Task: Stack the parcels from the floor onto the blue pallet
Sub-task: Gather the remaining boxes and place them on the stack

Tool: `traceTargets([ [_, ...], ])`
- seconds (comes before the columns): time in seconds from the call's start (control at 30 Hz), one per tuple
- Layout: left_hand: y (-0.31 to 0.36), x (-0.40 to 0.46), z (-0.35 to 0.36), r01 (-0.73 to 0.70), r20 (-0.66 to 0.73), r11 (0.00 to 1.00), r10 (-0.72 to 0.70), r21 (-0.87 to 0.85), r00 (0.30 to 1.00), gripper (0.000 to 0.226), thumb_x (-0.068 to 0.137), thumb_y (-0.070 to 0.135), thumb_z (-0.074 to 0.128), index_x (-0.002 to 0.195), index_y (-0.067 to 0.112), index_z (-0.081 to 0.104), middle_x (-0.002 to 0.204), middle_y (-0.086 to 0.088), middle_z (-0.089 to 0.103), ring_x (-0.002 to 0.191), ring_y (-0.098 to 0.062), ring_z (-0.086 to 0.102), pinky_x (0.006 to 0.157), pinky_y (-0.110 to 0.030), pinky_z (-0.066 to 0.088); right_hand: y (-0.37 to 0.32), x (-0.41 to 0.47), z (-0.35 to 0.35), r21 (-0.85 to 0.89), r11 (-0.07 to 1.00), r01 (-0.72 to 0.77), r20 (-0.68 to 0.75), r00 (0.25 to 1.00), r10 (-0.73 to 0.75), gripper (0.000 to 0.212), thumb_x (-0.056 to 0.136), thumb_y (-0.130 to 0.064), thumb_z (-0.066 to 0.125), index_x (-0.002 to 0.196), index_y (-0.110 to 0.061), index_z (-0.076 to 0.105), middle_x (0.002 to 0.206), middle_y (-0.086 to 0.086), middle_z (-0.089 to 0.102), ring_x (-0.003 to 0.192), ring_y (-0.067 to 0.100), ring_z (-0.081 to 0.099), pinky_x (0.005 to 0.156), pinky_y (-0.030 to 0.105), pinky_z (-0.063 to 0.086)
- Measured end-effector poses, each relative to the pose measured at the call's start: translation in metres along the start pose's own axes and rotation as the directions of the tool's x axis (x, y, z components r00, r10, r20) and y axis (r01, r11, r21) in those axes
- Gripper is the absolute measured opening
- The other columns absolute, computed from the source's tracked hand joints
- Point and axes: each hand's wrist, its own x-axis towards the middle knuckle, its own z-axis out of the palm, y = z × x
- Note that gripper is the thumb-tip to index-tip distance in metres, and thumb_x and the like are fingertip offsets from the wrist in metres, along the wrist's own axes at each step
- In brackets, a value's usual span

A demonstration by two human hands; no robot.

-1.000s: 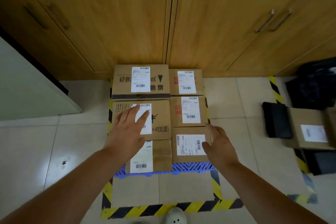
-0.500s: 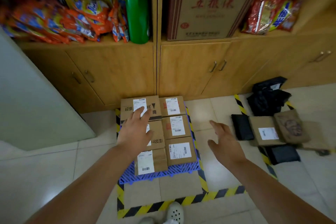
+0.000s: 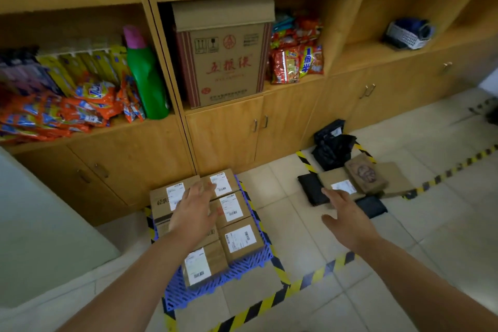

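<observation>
Neither grip holds anything. The left hand [image 3: 192, 213] hangs flat over the boxes on the pallet, fingers straight and together; whether it touches the cardboard or hovers just above cannot be told. The right hand [image 3: 347, 219] is spread in the air, fingers apart, stretched toward the pile of parcels on the floor to the right.

Under the left hand, six cardboard boxes [image 3: 239, 240] sit packed in two rows on the blue pallet [image 3: 215, 281], edges touching, each with a white barcode label on top. The pallet is a plastic lattice and lies inside a square of yellow-and-black hazard tape [image 3: 296, 284] on glossy pale tiles.

The floor pile, well apart from the pallet, mixes kinds: a flat brown box with a label [image 3: 341, 183], a printed kraft carton [image 3: 365, 174] leaning across it, flat black mailers [image 3: 312, 188] and a crumpled black bag [image 3: 334, 149] behind.

My judgement is that the first layer is full, so the next parcel starts a second one. The risks lie there: the soft, slick black bags have no flat faces and could slide off the smooth cardboard tops, and the near left box looks to overhang the pallet edge, so weight set on it might tip. Pulling the labelled box out could also topple the carton resting on it.
</observation>
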Motion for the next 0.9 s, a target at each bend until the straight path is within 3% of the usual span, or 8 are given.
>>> traceTargets([
  [0.47, 0.254, 0.032, 0.055, -0.142, 0.051, 0.989, 0.144, -0.051, 0.988, 0.067, 0.093, 0.028, 0.050, 0.150, 0.026, 0.017, 0.157, -0.002, 0.008, 0.143, -0.022, 0.014, 0.107, -0.037, 0.035, 0.212, -0.021, -0.114, 0.054, 0.991, -0.120, -0.024, 0.992, 0.122, 0.059, 0.092, -0.021, 0.056, 0.145, -0.021, 0.032, 0.144, 0.002, 0.034, 0.123, 0.020, 0.047, 0.094, 0.032, 0.045],
  [0.67, 0.329, 0.037, 0.087, -0.159, 0.077, 0.982, 0.167, -0.103, 0.983, 0.064, 0.093, 0.030, 0.050, 0.149, 0.024, 0.021, 0.157, -0.001, 0.011, 0.142, -0.020, 0.016, 0.109, -0.034, 0.028, 0.279, -0.017, -0.155, 0.038, 0.991, -0.125, -0.025, 0.992, 0.126, 0.057, 0.092, -0.018, 0.056, 0.145, -0.018, 0.033, 0.147, 0.003, 0.034, 0.127, 0.022, 0.045, 0.101, 0.030, 0.040],
  [0.9, 0.376, 0.076, 0.105, -0.154, 0.103, 0.981, 0.166, -0.120, 0.981, 0.061, 0.093, 0.028, 0.050, 0.148, 0.023, 0.025, 0.155, -0.001, 0.014, 0.140, -0.018, 0.020, 0.108, -0.032, 0.032, 0.328, 0.010, -0.175, 0.050, 0.981, -0.185, -0.005, 0.983, 0.186, 0.056, 0.093, -0.022, 0.054, 0.145, -0.018, 0.034, 0.147, 0.000, 0.034, 0.127, 0.018, 0.047, 0.101, 0.028, 0.039],
])
